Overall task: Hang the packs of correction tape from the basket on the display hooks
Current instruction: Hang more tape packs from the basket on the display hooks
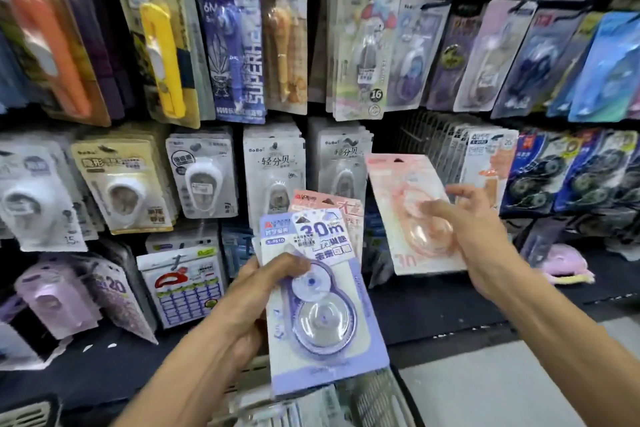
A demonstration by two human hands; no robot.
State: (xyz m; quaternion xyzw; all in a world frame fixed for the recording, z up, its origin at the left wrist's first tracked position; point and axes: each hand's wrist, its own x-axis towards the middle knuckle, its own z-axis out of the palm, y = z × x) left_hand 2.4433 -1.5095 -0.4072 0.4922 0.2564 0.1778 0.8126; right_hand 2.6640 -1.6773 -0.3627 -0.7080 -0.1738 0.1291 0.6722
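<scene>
The basket (pixel 377 399) was cut off by the lower frame edge; only its wire rim showed, with blurred contents. The left hand (pixel 249 291) gripped a fanned stack of packs, thumb pressed across the front purple pack (pixel 322 333): flat glossy card under a clear, rounded blister. A pink pack (pixel 332 204) behind it was mostly hidden. The right hand (pixel 481 236) pinched a peach pack (pixel 408 215), motion-blurred, raised before the hooked display (pixel 426 135). Its hook could not be made out.

"30m" — purple pack (pixel 311 308); "SUPERHERO" — blue pack (pixel 235 45)
</scene>
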